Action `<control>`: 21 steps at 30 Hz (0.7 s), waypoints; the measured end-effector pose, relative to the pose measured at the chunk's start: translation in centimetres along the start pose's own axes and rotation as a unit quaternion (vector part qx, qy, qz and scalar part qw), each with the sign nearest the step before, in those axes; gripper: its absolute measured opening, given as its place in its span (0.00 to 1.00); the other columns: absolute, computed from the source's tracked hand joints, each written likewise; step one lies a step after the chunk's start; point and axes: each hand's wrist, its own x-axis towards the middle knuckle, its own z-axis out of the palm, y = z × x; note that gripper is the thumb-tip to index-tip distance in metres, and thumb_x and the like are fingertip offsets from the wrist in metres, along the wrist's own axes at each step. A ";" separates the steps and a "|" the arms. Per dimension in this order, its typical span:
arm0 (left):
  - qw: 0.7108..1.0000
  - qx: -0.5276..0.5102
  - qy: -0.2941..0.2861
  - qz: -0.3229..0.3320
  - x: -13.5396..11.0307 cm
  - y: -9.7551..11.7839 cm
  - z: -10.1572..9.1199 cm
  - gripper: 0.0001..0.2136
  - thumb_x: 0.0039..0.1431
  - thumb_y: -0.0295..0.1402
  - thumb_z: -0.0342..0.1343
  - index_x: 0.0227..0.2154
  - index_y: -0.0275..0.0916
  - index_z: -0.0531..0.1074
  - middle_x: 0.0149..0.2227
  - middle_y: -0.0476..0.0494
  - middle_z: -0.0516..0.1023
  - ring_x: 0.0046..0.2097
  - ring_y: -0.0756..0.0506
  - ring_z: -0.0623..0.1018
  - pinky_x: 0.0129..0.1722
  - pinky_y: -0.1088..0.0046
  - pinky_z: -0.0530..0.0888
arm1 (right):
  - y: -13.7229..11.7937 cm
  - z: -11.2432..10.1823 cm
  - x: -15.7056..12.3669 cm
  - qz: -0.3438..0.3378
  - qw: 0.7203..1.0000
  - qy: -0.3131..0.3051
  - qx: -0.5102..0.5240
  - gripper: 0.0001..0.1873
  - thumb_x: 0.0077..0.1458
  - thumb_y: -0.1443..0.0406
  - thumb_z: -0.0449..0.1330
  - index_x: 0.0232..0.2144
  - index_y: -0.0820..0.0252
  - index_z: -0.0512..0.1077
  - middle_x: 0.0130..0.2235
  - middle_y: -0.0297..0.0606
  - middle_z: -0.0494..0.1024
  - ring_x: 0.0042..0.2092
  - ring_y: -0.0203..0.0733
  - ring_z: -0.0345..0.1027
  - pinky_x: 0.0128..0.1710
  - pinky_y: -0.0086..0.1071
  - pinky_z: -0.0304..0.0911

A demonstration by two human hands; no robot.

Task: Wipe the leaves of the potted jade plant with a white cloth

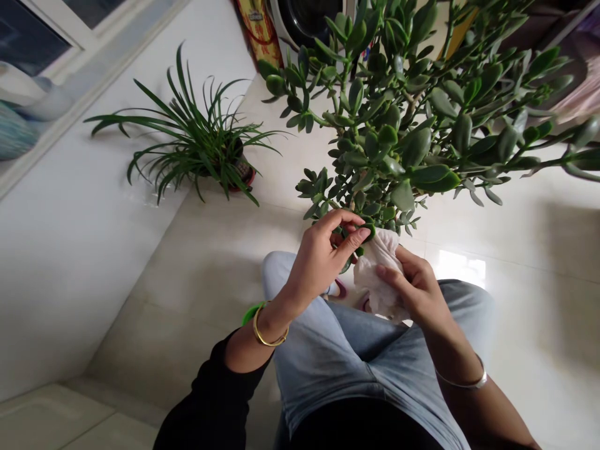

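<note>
A large jade plant (417,150) with thick, glossy leaves spreads in front of me. Low on its near side, my left hand (330,244) pinches a green leaf (369,231) between thumb and fingers. Gripped in my right hand (415,281) is a crumpled white cloth (382,269), bunched over my lap just right of that leaf. The cloth's upper edge meets the leaf, though whether it presses on it I cannot tell. The plant's lower stem and pot are mostly hidden behind leaves and hands.
A long-leaved potted plant (206,137) stands on the floor by the white wall (84,250). Behind the jade plant are a front-loading machine (307,22) and a red-and-yellow package (260,31). Something green (252,314) shows beside my left forearm. Pale tiles (525,262) cover the floor.
</note>
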 end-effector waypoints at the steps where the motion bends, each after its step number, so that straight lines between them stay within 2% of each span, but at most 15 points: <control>1: 1.000 0.002 0.001 0.003 0.0 0.0 0.0 0.08 0.67 0.40 0.61 0.39 0.41 0.76 0.35 0.49 0.77 0.28 0.55 0.72 0.26 0.80 0.69 | -0.2 0.0 0.1 -0.003 1.000 0.002 -0.002 0.13 0.54 0.57 0.71 0.38 0.58 0.79 0.28 0.30 0.75 0.28 0.35 0.63 0.26 0.26 0.60; 9: 1.000 -0.005 0.001 0.010 0.2 0.0 0.0 0.09 0.67 0.40 0.61 0.35 0.40 0.74 0.34 0.49 0.78 0.31 0.53 0.76 0.27 0.79 0.71 | -1.0 0.0 0.5 -0.036 0.998 0.024 -0.039 0.17 0.59 0.54 0.66 0.46 0.57 0.79 0.30 0.33 0.77 0.29 0.39 0.65 0.28 0.29 0.62; 15: 1.000 -0.001 0.009 0.008 0.2 -0.1 0.1 0.09 0.66 0.41 0.61 0.36 0.41 0.74 0.36 0.48 0.78 0.32 0.53 0.76 0.27 0.79 0.71 | 0.5 0.7 -0.1 -0.022 0.999 0.026 -0.041 0.15 0.56 0.53 0.69 0.35 0.58 0.76 0.28 0.32 0.73 0.29 0.37 0.62 0.26 0.28 0.59; 21: 1.000 0.007 0.010 0.008 0.2 -0.1 0.1 0.11 0.66 0.43 0.62 0.37 0.41 0.75 0.35 0.47 0.78 0.32 0.52 0.76 0.25 0.79 0.70 | 1.2 1.4 -0.4 -0.008 0.999 0.003 -0.035 0.18 0.53 0.51 0.70 0.35 0.58 0.75 0.27 0.31 0.73 0.32 0.39 0.66 0.30 0.28 0.62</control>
